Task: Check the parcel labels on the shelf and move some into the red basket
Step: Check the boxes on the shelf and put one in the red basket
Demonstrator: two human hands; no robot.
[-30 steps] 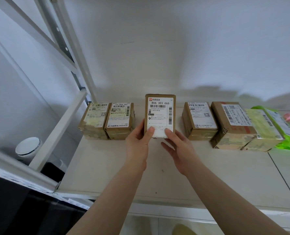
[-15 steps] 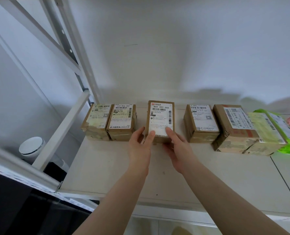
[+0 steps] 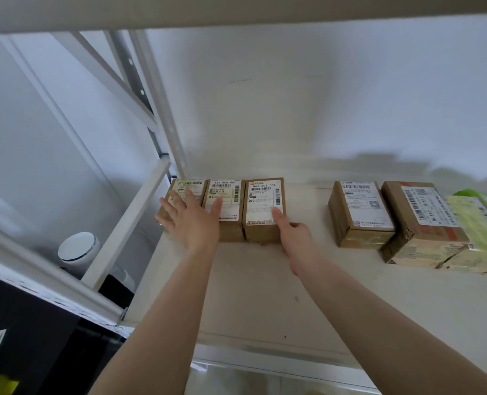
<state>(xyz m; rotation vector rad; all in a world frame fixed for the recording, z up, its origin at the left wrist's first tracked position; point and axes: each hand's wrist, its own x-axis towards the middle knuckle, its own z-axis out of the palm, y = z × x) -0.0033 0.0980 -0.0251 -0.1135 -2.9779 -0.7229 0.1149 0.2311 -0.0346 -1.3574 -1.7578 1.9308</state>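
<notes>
Several brown cardboard parcels with white labels lie in a row on the white shelf (image 3: 265, 295). The parcel labelled 866 303 666 (image 3: 262, 206) lies flat, pressed against the parcel labelled 133 R06 0A7 (image 3: 230, 195) and the leftmost parcel (image 3: 185, 188). My left hand (image 3: 189, 220) is spread open over the two left parcels. My right hand (image 3: 292, 235) rests against the right side of the 866 parcel, thumb on its label, not gripping. No red basket is in view.
To the right, past a gap, lie another labelled box (image 3: 360, 212), a larger taped box (image 3: 424, 220) and a green packet (image 3: 481, 220). A white shelf upright and diagonal brace (image 3: 139, 89) stand at left. A white round container (image 3: 77, 248) sits below left.
The 866 parcel was held tilted up in both hands; now it lies flat and has slid left against the two left parcels. My left hand has let go and spread over them.
</notes>
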